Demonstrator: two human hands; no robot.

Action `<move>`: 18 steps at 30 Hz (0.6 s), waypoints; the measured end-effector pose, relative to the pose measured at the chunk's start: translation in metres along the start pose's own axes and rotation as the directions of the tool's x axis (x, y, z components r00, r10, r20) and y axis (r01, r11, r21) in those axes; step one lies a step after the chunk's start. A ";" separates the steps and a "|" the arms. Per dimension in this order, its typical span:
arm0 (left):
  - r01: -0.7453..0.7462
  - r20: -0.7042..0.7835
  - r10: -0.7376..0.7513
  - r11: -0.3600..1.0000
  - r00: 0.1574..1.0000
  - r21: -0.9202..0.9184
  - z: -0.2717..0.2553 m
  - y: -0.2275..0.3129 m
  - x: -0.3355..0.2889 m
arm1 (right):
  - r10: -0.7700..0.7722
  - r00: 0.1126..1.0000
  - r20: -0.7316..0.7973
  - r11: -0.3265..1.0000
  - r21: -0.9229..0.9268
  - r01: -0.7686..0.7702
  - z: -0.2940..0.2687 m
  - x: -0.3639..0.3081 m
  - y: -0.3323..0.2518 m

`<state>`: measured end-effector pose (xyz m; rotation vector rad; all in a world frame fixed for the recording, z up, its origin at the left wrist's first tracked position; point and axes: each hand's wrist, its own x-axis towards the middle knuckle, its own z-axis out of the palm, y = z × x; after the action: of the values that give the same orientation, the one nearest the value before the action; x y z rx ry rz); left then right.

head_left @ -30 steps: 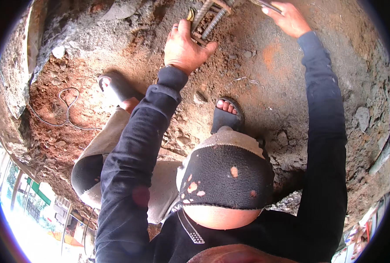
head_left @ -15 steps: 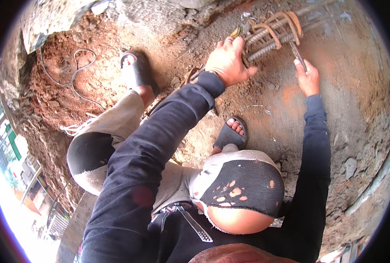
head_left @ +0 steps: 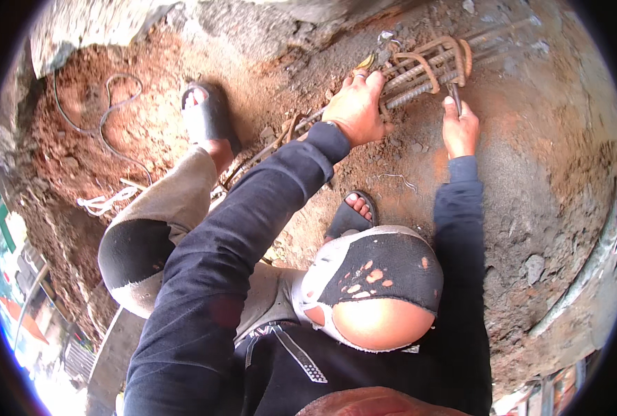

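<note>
A cage of rusty ribbed steel bars (head_left: 409, 75) lies across the ground at the upper right, with bent stirrups (head_left: 459, 59) round the bars. My left hand (head_left: 355, 111) grips its bars left of the stirrups, fingers curled over the far side and partly hidden. In my right hand (head_left: 461, 132) is a slim dark metal hand tool (head_left: 455, 96). It points up, and its tip is at the lower edge of a stirrup. The tool's exact kind does not show. A small yellowish piece (head_left: 367, 61) is just beyond my left fingers.
My sandalled feet (head_left: 211, 114) stand on reddish soil, one on each side of the bars. A loose loop of wire (head_left: 104, 114) lies at the left, near a white cord (head_left: 107, 202). Bits of thin wire (head_left: 402, 179) are below the cage. Rough rock (head_left: 246, 35) rises behind.
My right hand has moved left and slightly down in the picture, bringing the tool more upright against the stirrup. My left hand keeps its place on the bars. The whole view has shifted slightly.
</note>
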<state>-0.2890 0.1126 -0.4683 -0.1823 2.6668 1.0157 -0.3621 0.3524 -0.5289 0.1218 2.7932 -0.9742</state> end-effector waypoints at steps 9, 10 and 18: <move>-0.051 0.001 0.051 0.998 0.999 0.044 0.002 -0.005 -0.001 | -0.129 0.983 0.132 0.960 -0.230 0.157 -0.042 0.017 -0.021; -0.056 -0.011 0.056 0.998 0.998 0.043 0.002 -0.007 -0.001 | -0.141 0.973 0.183 0.951 -0.248 0.184 -0.056 0.035 -0.013; -0.043 -0.017 0.045 0.995 0.999 0.093 0.006 -0.008 -0.004 | -0.118 0.991 0.059 0.986 -0.113 0.124 -0.029 0.012 -0.003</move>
<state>-0.2824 0.1110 -0.4767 -0.1147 2.7392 0.9055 -0.3779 0.3685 -0.5070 -0.0887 2.8289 -0.8236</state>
